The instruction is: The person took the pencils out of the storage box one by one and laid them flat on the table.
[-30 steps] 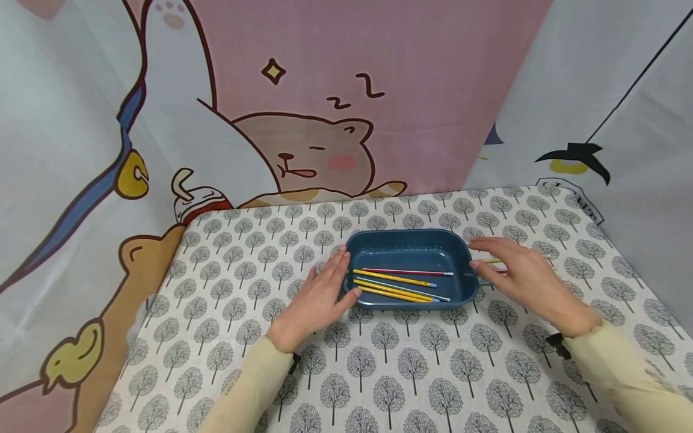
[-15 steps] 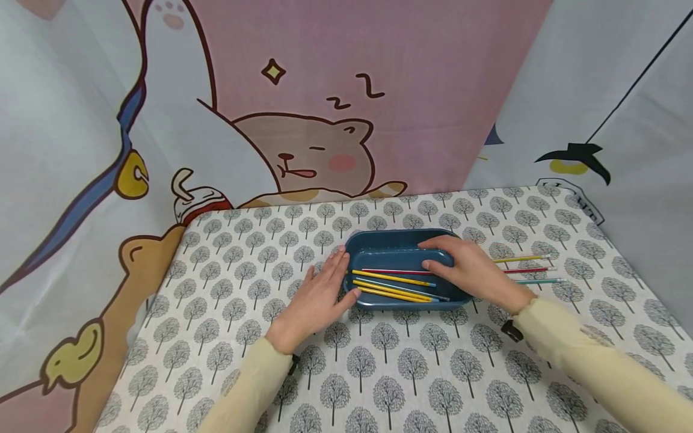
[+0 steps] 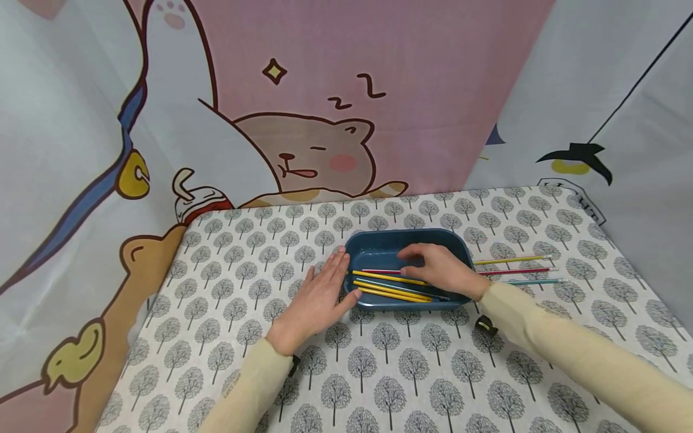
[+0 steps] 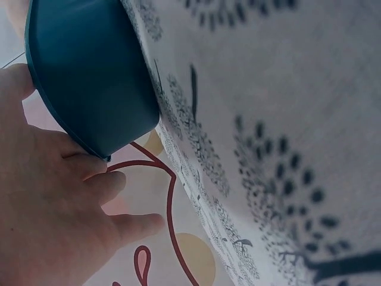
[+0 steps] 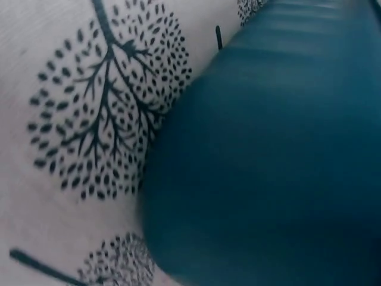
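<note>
A blue tray (image 3: 379,242) stands right of the frame's centre on a tabletop (image 3: 303,409) spread with tree-print cloth. The left hand (image 3: 319,294) is at the tray's left end; its fingers are nearly straight and touch the rim, the thumb spread from the rest. The right hand (image 3: 441,270) is over the tray's right half, forefinger and thumb bent downward near a red pencil (image 3: 379,271); whether they pinch it cannot be told. Below that pencil, inside the tray, lie several yellow pencils (image 3: 388,277) and a darker pencil (image 3: 441,297). Right of the tray, three more lie roughly side by side: a yellow-green pencil (image 3: 511,260), a second red pencil (image 3: 514,271) and a teal pencil (image 3: 533,282). Across the top of the frame hangs a pink-and-white backdrop (image 3: 433,72) with a sleeping cartoon animal.
</note>
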The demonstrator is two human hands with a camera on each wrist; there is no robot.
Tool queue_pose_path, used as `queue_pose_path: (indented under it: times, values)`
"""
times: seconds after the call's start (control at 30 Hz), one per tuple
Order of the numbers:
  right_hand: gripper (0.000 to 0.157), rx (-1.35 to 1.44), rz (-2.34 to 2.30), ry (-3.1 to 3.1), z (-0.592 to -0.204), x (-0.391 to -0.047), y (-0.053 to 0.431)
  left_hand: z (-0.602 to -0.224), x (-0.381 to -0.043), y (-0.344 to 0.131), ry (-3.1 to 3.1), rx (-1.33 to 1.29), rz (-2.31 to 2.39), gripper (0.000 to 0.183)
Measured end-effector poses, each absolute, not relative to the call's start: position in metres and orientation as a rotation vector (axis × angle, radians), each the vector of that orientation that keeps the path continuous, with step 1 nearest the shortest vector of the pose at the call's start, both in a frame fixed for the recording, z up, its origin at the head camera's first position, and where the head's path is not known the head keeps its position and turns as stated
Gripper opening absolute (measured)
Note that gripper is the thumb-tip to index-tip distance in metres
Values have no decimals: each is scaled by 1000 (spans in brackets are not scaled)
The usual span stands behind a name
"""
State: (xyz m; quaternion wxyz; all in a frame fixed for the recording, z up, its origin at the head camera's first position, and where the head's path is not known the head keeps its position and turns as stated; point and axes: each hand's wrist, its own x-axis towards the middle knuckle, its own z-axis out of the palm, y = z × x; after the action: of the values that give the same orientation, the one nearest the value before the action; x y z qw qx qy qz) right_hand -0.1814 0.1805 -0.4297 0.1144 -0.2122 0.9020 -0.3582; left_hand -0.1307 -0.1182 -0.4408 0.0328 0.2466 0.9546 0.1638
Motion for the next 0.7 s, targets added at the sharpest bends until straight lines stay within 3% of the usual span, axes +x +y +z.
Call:
queue_pose_path:
  times: [0.43,0.7]
  values:
    - [33,-596,-887,2626,-445,-192,165,-441,-131,-118,2928,773,492,84]
    - [19,-621,-833,2653,-448,-192,163,-440,-131,-118,2921,761,482,87]
